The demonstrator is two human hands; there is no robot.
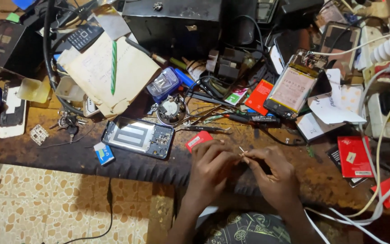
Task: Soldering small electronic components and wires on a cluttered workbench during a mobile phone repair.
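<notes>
Thin pale sliver pinched between two hands at the bench edge

Sliver [241, 149]: a tiny light-coloured strip, too small to identify, held just above the front edge of the worn wooden bench [46, 149], in front of the seated person. Reading left to right: a white phone [12, 110] lies face down at the far left, with a bunch of keys [68, 121] near it. A manila envelope [107, 74] carries a green pen [113, 67]. Below these rests an opened phone frame [138, 138], back removed, beside a small blue-and-white box [104, 153]. A red card [198, 140] lies just beyond the left hand [213, 169], whose fingers are curled closed with thumb and forefinger meeting at the sliver. The right hand [271, 174] mirrors it, fingertips pinched shut on the same piece from the other side. Further back, a second opened phone [294, 86] shows its battery; red cards [355, 156] and white cables [375, 180] occupy the right. The step in hand appears to be fine preparation of the small part; any following move would call for a steady, precise grip, since the piece is easily dropped into the clutter.
</notes>
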